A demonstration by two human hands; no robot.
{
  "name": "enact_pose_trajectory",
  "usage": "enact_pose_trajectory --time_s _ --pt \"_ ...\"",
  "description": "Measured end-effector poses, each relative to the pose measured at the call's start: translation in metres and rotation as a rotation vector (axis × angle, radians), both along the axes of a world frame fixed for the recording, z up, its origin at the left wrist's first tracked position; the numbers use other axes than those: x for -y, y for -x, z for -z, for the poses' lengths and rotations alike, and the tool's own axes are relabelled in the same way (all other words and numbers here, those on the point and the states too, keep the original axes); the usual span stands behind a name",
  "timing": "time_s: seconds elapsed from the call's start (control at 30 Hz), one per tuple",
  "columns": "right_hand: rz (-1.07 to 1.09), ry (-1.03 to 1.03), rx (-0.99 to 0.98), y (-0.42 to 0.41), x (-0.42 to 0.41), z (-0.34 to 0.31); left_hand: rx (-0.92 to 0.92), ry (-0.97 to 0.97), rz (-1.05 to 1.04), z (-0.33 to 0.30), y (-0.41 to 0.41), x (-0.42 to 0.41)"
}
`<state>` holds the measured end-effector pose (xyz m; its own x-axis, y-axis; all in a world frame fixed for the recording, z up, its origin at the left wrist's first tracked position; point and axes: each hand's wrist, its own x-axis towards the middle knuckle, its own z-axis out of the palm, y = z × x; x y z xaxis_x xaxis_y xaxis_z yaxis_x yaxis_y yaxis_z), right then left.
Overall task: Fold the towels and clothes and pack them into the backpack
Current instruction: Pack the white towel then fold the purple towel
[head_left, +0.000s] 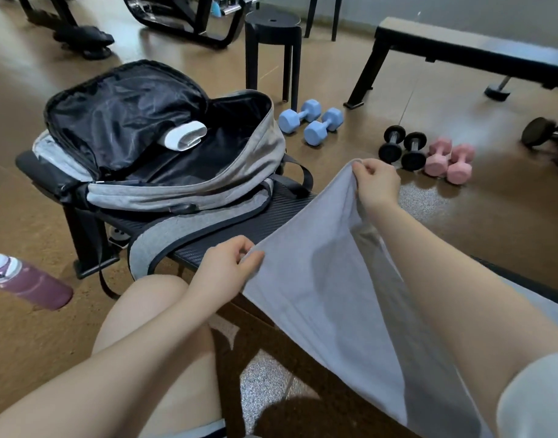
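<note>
- Left hand (222,268) fingers (251,259) pinching one top corner of the pale grey towel (318,279), thumb on top.
- Right hand (377,181) fingers curled round the other top corner, held higher and farther out.
- Towel stretched between both hands, rest of it draping down over the lap; lower end possibly doubled over, hard to tell from this angle.
- Grey backpack (258,143) lying unzipped on the black bench (227,222), just beyond the left hand, black lining showing.
- Rolled white towel (186,135) already sitting inside the backpack.
- Purple water bottle (31,281) off to the left.
- On the floor past the bench: blue dumbbells (312,120), black dumbbells (402,150), pink dumbbells (450,161), plus a black stool (273,26).
</note>
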<state>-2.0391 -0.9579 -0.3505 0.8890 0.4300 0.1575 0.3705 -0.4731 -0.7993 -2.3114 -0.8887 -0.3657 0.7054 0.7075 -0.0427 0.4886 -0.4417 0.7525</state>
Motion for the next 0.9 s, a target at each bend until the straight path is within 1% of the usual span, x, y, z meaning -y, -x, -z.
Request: enact_pose_trajectory --time_s 0.03,0.1,0.17,0.3,0.33,0.4,0.43,0.53,0.6,0.63,0.7,0.77,0.8,0.9 --pt "0.036 -0.024 -0.04 -0.003 -0.001 -0.003 0.033 0.005 -0.002 -0.002 0.0 -0.002" --pt "0.049 -0.003 -0.036 -0.008 -0.003 -0.007 0.1 0.007 -0.022 -0.005 -0.001 -0.006" --pt "0.025 0.017 -0.028 -0.012 -0.007 -0.011 0.143 0.002 -0.038 -0.008 -0.003 -0.012" --pt "-0.087 0.032 -0.122 -0.012 -0.027 -0.015 0.179 0.014 -0.053 -0.012 -0.008 -0.031" --pt "-0.1 0.051 -0.117 -0.012 -0.034 -0.015 0.196 0.021 -0.058 -0.014 -0.009 -0.037" --pt "-0.104 0.058 -0.113 -0.01 -0.051 -0.015 0.264 0.044 -0.07 -0.018 -0.011 -0.051" --pt "-0.11 0.026 -0.162 -0.01 -0.06 -0.015 0.299 0.042 -0.082 -0.02 -0.012 -0.058" --pt "-0.184 -0.159 -0.422 -0.006 -0.085 -0.02 0.37 0.003 -0.139 -0.029 -0.013 -0.081" --pt "-0.241 -0.276 -0.511 -0.001 -0.098 -0.028 0.444 0.064 -0.154 -0.034 -0.011 -0.097" --pt "-0.261 -0.323 -0.54 0.002 -0.102 -0.034 0.483 0.126 -0.122 -0.038 -0.009 -0.103" --pt "-0.283 -0.361 -0.562 0.005 -0.099 -0.045 0.518 0.24 0.017 -0.044 -0.009 -0.104" --pt "-0.264 -0.328 -0.535 0.003 -0.083 -0.047 0.499 0.268 0.164 -0.048 -0.012 -0.094" --pt "-0.225 -0.307 -0.527 -0.001 -0.07 -0.046 0.489 0.266 0.229 -0.049 -0.015 -0.086" --pt "-0.05 -0.301 -0.601 -0.009 -0.014 -0.044 0.472 0.309 0.408 -0.051 -0.031 -0.052"
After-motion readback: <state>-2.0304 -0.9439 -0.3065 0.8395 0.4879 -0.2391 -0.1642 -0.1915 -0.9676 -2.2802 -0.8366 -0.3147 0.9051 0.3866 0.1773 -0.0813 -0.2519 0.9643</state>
